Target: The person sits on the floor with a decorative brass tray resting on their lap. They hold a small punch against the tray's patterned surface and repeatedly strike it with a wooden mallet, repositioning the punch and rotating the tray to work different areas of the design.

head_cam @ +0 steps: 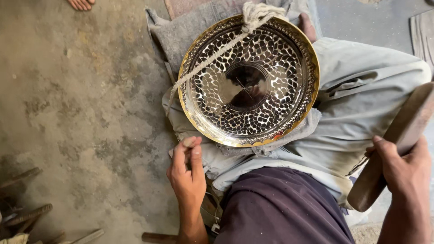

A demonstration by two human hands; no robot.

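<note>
A round brass plate [199, 58] with an engraved leaf pattern lies on my lap, over grey cloth. A twisted rope [217, 54] crosses its upper left part. My left hand [187, 174] is just below the plate's lower left rim, its fingers pinched together on what looks like a small thin tool, hard to make out. My right hand [404, 169] is to the right of my leg and grips a long brown wooden mallet [398, 140], held slanted above the ground.
A grey cloth pad [181, 31] lies under the plate on the dusty concrete floor [81, 104]. Several wooden-handled tools [27, 214] lie at the lower left. Another person's toes [81, 3] show at the top edge. My own foot [308, 26] peeks beyond the plate.
</note>
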